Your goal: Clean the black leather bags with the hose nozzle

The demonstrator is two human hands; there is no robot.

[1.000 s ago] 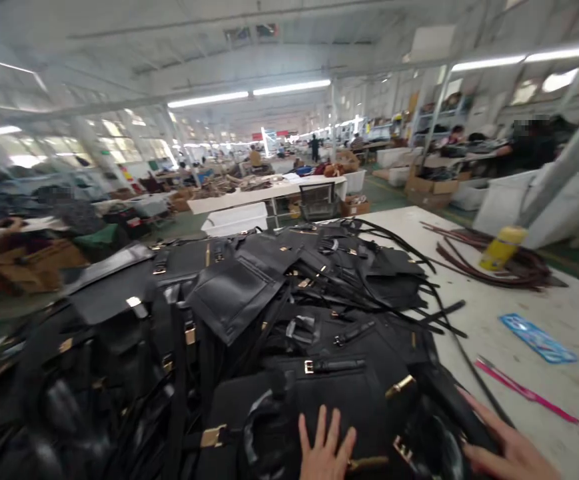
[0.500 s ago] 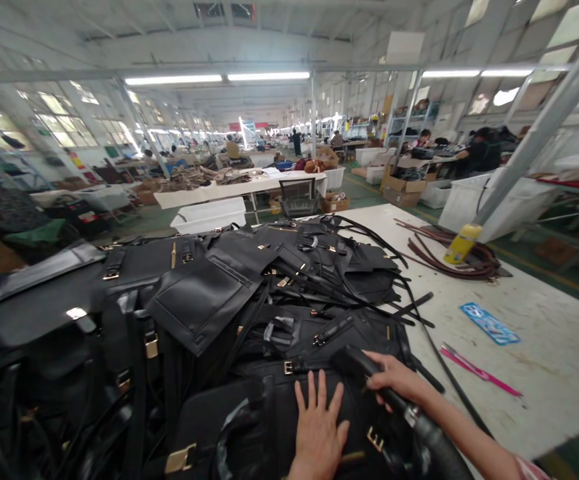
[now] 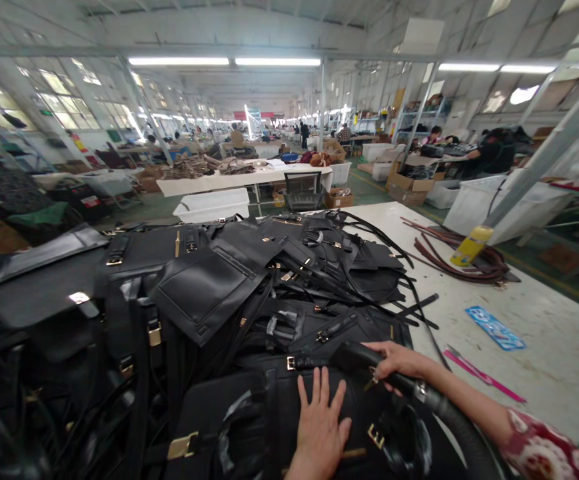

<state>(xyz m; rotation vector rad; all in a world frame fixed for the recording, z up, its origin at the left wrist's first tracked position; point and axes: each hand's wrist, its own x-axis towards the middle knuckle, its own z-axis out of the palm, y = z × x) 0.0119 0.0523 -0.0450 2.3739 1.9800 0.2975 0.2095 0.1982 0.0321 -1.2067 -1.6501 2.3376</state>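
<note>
My left hand [image 3: 320,423] lies flat with its fingers spread on a black leather bag [image 3: 282,393] that has gold buckles. To its right, my right hand [image 3: 402,363] is wrapped round a black nozzle [image 3: 356,358], which joins a thick ribbed hose [image 3: 456,420]. The nozzle's end is over the upper right part of the bag. A buckled strap [image 3: 304,363] crosses the bag just above my left fingertips. Plastic-wrapped handles show on both sides of my left hand.
Many black bags and straps [image 3: 209,287] pile up ahead and left. On the white table [image 3: 554,333] at right lie a yellow bottle [image 3: 472,245], brown straps [image 3: 429,257], a blue packet [image 3: 495,327] and a pink tool [image 3: 484,377]. People sit farther back.
My right hand and the nozzle have shifted slightly right, and more of the hose and my patterned sleeve shows. My left hand stays on the bag. The view has tilted slightly.
</note>
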